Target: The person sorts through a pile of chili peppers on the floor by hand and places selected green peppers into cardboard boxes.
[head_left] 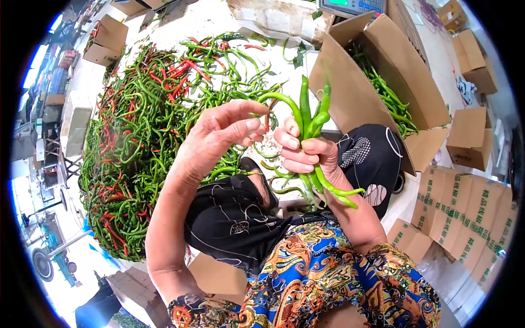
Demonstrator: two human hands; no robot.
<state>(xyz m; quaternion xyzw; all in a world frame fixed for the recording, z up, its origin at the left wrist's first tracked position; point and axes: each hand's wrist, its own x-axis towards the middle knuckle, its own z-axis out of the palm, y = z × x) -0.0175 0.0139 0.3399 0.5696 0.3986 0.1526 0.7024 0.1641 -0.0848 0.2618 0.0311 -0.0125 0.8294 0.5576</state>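
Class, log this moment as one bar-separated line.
right hand: gripping green peppers | left hand: partly open beside them, contact unclear | pepper pile: red and green, left | open carton: boxed peppers inside, right

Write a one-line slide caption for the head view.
Right hand grips a green pepper bunch, left hand close by, a red-and-green pepper heap lying at left.

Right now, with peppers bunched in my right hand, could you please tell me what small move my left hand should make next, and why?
I would probably bring the left hand to the curved green pepper and ease it in line: it bows out toward that hand, while the bunch is held in the right hand.
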